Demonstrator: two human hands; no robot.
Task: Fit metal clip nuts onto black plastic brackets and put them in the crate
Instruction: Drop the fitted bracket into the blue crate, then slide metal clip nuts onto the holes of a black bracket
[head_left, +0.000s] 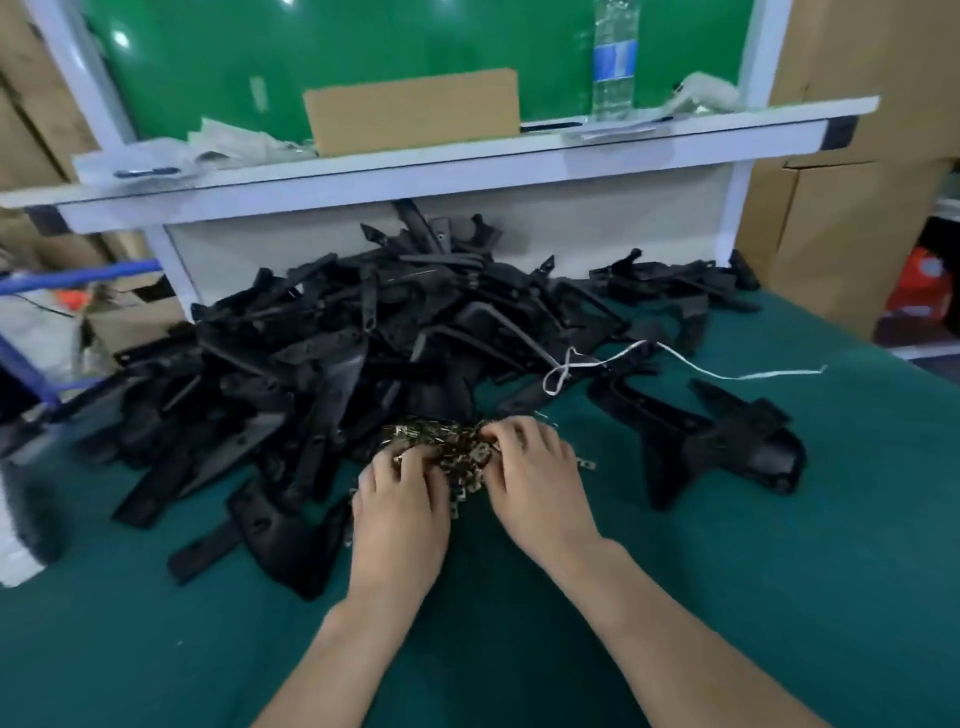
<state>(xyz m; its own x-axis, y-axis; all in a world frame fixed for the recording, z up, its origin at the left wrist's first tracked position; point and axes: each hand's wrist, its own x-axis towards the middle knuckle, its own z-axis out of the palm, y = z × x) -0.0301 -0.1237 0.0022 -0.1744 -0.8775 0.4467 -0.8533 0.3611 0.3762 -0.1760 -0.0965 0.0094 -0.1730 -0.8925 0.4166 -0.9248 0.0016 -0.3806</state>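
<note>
Fingers (413, 465) of the left hand (402, 512) curl down into the near side of a small heap of clip nuts (457, 447). The right hand (537, 480) bends its fingers over the heap's right side. Both hands are half closed and touching metal, but blur hides whether either has actually pinched a clip.

The heap lies on the green table (779, 597), just in front of a big loose pile of brackets (363, 353). One more bracket (727, 441) lies apart to the right. No crate is in view.

This looks like the picking step: sorting out a single clip before any fitting. The next move probably calls for separating one clip cleanly from its tangled neighbours, then freeing a hand to pull a bracket from the pile.
</note>
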